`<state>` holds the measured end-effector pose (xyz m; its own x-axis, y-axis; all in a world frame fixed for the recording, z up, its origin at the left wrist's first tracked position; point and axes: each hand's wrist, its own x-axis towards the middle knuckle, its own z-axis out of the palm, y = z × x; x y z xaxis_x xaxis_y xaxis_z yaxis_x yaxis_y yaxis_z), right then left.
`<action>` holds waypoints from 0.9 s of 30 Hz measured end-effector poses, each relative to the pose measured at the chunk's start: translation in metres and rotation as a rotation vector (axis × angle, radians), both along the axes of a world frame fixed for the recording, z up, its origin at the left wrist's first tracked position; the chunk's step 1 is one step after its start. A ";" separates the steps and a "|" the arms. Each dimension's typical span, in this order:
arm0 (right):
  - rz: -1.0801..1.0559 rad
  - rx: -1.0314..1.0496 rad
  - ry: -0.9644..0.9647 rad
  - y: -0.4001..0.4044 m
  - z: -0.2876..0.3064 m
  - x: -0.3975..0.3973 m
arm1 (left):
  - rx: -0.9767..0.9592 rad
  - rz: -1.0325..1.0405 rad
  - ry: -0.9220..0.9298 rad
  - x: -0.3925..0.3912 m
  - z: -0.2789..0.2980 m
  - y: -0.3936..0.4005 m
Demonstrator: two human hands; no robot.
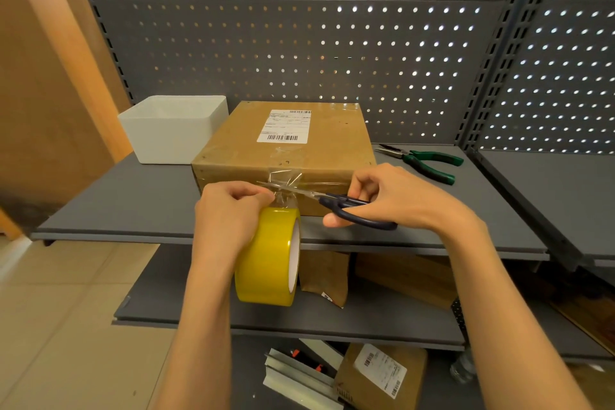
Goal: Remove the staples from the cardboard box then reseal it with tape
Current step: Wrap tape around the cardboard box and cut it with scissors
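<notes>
Snipping tape off the cardboard box [286, 156] on the shelf [133, 196], right hand [382, 200] fingers thru scissors [346, 206], left hand [229, 210] pinching strip by roll [269, 260]; slack tape could bunch, blades v. near left fingertips.

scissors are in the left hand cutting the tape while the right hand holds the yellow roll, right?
Not quite: the hands are swapped. In the head view the right hand grips the scissors, blades at the tape strip, while the left hand holds the yellow roll.

Yellow tape roll [266, 260], brown cardboard box [286, 150], green-handled pliers [429, 161], white bin [173, 128], grey perforated backboard [299, 43]
</notes>
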<state>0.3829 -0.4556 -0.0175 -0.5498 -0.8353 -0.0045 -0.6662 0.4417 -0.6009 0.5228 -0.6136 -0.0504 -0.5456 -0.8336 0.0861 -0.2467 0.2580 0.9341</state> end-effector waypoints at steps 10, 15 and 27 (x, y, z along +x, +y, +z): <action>0.032 -0.095 -0.039 0.004 -0.006 -0.001 | -0.014 0.103 -0.147 0.003 -0.005 -0.007; 0.047 -0.126 -0.057 0.005 -0.010 -0.001 | 0.072 0.021 -0.301 0.004 -0.006 -0.012; 0.055 -0.146 -0.057 0.006 -0.015 0.002 | 0.142 0.025 -0.229 0.008 -0.005 -0.009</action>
